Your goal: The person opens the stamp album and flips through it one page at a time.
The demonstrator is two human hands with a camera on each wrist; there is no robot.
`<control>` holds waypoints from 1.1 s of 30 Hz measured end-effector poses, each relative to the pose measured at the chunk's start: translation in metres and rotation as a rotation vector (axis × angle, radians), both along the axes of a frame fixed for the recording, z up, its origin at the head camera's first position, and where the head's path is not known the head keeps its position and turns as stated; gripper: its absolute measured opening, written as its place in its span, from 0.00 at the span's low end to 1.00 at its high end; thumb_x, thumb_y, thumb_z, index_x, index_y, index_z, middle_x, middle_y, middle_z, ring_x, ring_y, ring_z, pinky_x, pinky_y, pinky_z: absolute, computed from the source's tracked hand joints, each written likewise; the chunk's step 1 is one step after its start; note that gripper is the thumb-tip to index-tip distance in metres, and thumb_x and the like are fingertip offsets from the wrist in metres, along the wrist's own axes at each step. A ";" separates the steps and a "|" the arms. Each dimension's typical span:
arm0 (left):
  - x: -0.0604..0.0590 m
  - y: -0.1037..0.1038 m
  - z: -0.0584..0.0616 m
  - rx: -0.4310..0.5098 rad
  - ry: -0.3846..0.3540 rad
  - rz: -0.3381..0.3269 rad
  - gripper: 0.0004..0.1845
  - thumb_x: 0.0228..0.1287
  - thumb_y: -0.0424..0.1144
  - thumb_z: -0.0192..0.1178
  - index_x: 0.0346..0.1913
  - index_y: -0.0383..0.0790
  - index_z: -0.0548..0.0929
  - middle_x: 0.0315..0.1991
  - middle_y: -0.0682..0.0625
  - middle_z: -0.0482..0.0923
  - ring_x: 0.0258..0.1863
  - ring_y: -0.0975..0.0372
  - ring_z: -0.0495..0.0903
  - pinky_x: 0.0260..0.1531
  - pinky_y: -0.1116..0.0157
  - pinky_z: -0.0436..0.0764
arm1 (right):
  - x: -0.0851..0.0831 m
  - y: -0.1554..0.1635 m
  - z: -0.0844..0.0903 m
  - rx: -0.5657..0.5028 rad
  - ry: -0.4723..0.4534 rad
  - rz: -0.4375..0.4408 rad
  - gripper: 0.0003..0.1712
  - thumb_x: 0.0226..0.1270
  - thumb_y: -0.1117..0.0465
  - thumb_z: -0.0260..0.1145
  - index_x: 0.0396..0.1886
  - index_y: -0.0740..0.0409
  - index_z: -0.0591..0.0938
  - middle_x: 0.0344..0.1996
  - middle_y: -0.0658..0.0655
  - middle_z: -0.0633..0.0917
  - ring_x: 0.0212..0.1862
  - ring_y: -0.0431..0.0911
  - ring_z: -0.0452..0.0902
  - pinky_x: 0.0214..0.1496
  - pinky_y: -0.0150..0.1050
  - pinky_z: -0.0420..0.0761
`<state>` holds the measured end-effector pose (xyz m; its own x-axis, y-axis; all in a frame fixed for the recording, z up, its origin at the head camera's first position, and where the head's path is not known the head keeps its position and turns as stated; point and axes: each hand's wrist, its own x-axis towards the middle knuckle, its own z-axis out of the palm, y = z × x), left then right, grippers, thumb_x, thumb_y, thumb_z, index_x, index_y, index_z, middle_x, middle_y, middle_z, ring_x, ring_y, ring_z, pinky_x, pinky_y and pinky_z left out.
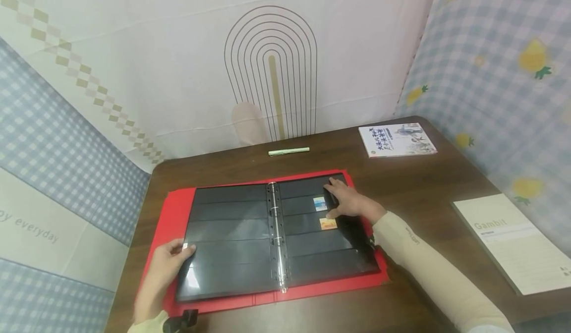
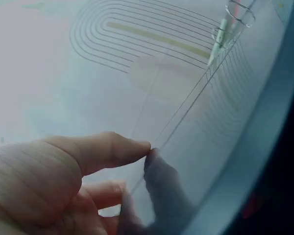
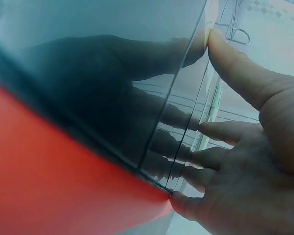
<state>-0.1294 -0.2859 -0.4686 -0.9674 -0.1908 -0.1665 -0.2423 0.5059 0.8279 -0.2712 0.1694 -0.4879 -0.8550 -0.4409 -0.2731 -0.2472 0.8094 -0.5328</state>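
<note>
A red ring binder [image 1: 178,206] lies spread on the table, its black pocket pages [image 1: 232,229] on both sides of the metal rings [image 1: 277,234]. My left hand [image 1: 166,266] pinches the outer edge of the left page, thumb on top and fingers beneath. Spread across the right page is my right hand [image 1: 350,200], its fingertips resting on the sheet. The thumb touches an orange stamp [image 1: 328,224] in one pocket strip. Just above that sits a blue and white stamp [image 1: 320,203]. Reflections of both hands show on the glossy pages in the wrist views.
A pale green pen [image 1: 289,151] lies behind the binder. At the back right is a white illustrated book [image 1: 397,139]. A cream notebook [image 1: 513,244] marked "Gambit" lies near the right edge of the brown table [image 1: 330,159]. Patterned cloths hang around it.
</note>
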 end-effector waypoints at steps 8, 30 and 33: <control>0.002 0.000 -0.005 -0.165 0.000 0.009 0.21 0.64 0.32 0.65 0.54 0.17 0.78 0.29 0.47 0.81 0.26 0.64 0.75 0.24 0.69 0.74 | 0.001 0.000 0.000 0.001 -0.009 0.002 0.55 0.60 0.54 0.78 0.78 0.68 0.58 0.79 0.70 0.47 0.79 0.65 0.40 0.73 0.67 0.51; 0.008 0.005 -0.014 -0.312 0.016 -0.046 0.22 0.65 0.38 0.66 0.54 0.23 0.80 0.40 0.35 0.85 0.38 0.48 0.85 0.36 0.57 0.81 | -0.019 0.001 0.008 0.021 0.096 0.070 0.43 0.62 0.65 0.74 0.72 0.74 0.65 0.74 0.76 0.59 0.74 0.69 0.54 0.72 0.63 0.59; 0.008 0.009 -0.015 -0.354 0.025 -0.043 0.22 0.65 0.38 0.66 0.53 0.22 0.80 0.42 0.32 0.84 0.44 0.41 0.83 0.43 0.49 0.80 | -0.024 0.000 0.010 0.059 0.115 0.037 0.46 0.59 0.64 0.76 0.73 0.73 0.65 0.74 0.77 0.58 0.75 0.70 0.52 0.72 0.67 0.57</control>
<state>-0.1209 -0.2774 -0.4836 -0.9787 -0.1917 -0.0734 -0.1965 0.7720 0.6045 -0.2950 0.1691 -0.4777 -0.8659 -0.4584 -0.2004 -0.3340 0.8278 -0.4507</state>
